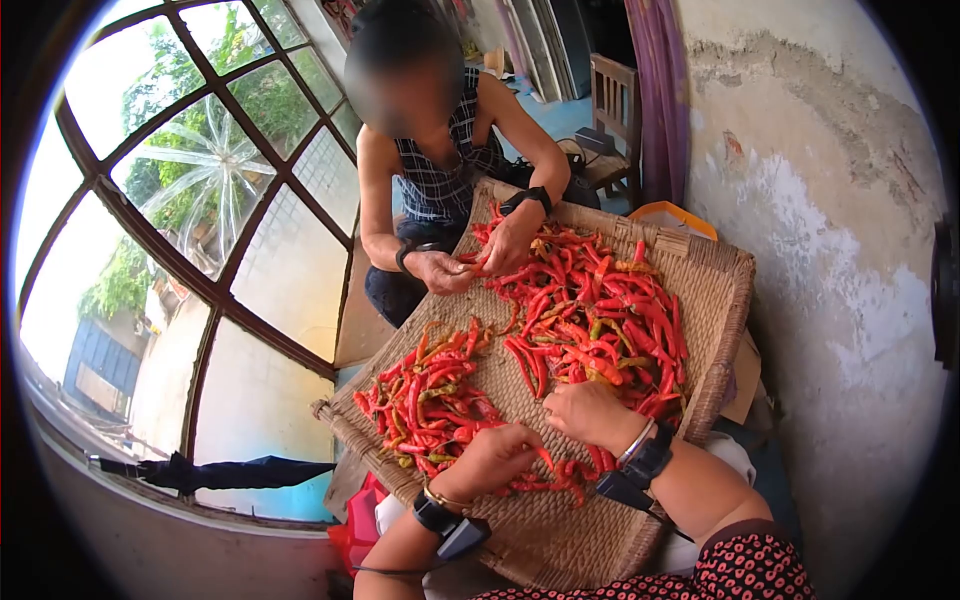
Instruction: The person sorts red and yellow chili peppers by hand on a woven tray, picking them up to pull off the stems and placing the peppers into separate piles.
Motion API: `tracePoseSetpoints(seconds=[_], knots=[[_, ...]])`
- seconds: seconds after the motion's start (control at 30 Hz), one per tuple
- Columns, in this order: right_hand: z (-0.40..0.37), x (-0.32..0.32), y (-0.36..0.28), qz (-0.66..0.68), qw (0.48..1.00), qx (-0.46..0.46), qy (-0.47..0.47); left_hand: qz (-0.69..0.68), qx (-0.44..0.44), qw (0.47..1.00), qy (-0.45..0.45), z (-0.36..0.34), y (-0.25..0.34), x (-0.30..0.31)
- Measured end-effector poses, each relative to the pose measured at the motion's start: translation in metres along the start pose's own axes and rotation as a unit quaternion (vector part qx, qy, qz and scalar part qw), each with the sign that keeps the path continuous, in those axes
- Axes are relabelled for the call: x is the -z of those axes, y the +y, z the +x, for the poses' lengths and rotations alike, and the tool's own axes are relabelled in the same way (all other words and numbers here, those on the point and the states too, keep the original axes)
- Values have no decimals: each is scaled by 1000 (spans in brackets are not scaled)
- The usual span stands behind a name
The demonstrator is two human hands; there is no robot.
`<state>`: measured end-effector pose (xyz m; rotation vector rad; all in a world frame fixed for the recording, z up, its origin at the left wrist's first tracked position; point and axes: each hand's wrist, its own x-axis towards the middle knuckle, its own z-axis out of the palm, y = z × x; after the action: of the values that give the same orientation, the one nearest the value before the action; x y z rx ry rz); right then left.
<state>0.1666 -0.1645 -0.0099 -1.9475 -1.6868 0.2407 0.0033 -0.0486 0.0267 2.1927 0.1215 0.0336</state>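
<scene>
Red chili peppers lie in a larger heap [600, 310] and a smaller heap [425, 400] on a woven tray [570, 530]. My left hand [495, 458] is closed on a red pepper [543, 456] at the right edge of the smaller heap. At the near edge of the larger heap, my right hand [588, 412] has its fingers curled down among the peppers. Its fingertips are hidden, so what they hold cannot be made out.
Across the tray sits a co-worker [440, 150], both hands holding a pepper above its far edge. A window [215, 290] and a dark folded umbrella [235, 473] are at the left. A wall [820, 250] stands right, a wooden chair [613, 125] behind.
</scene>
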Motion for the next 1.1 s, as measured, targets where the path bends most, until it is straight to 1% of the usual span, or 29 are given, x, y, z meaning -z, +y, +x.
tracePoseSetpoints(seconds=[0.03, 0.07, 0.1, 0.13, 0.2, 0.23, 0.27, 0.33, 0.37, 0.43, 0.47, 0.5, 0.53, 0.57, 0.6, 0.67, 0.7, 0.77, 0.87, 1.0, 1.07, 1.1], knots=[[1, 2, 1, -16, 1000, -16, 3, -140, 64, 988, 34, -2, -14, -1], [1, 3, 1, -33, 999, -31, 6, -141, 64, 987, 34, 1, -18, 2], [0, 4, 2, -33, 999, -31, 5, -210, 83, 967, 114, 8, -18, 8], [0, 5, 3, -31, 999, -40, 15, -276, 100, 936, 193, 16, -19, 14], [1, 6, 3, -29, 998, -47, 25, -270, 121, 928, 227, 34, -36, 27], [2, 7, 2, -30, 998, -43, 20, -260, 156, 924, 234, 44, -27, 35], [1, 7, 2, -30, 999, -39, 14, -260, 157, 924, 234, 55, -28, 40], [1, 4, 3, -31, 999, -31, 11, -289, 131, 910, 268, 76, -43, 43], [1, 3, 3, -33, 999, -23, 10, -290, 132, 909, 269, 80, -54, 38], [1, 5, 2, -34, 999, -28, 7, -160, 58, 918, 359, 90, -64, 33], [1, 7, 2, -34, 999, -35, 4, -161, 57, 918, 359, 86, -68, 31], [0, 8, 3, -37, 999, -36, 3, 45, 8, 955, 294, 77, -65, 31], [0, 7, 2, -38, 999, -35, -2, 249, -40, 944, 215, 66, -61, 28], [0, 7, 2, -38, 999, -34, -7, 319, -20, 938, 136, 52, -54, 22], [0, 6, 1, -36, 999, -33, -8, 340, -5, 939, 42, 42, -59, 17], [1, 3, 0, -40, 999, -24, -26, 371, 23, 928, -36, 25, -40, 10], [1, 3, -2, -38, 999, -23, -27, 371, 25, 928, -36, 19, -43, 4], [1, 6, -5, -32, 999, -12, -37, 440, 48, 895, -54, 10, -53, -5], [-1, -2, 0, -34, 999, -1, -23, 446, 27, 893, -47, 8, -63, -8], [-1, 2, -4, -29, 998, -14, -52, 454, 34, 888, -68, 10, -59, -7], [0, 0, -3, -38, 998, -8, -56, 425, -1, 904, -50, 10, -58, -6], [1, 0, -4, -38, 998, -9, -57, 425, -1, 904, -50, 10, -59, -6]])
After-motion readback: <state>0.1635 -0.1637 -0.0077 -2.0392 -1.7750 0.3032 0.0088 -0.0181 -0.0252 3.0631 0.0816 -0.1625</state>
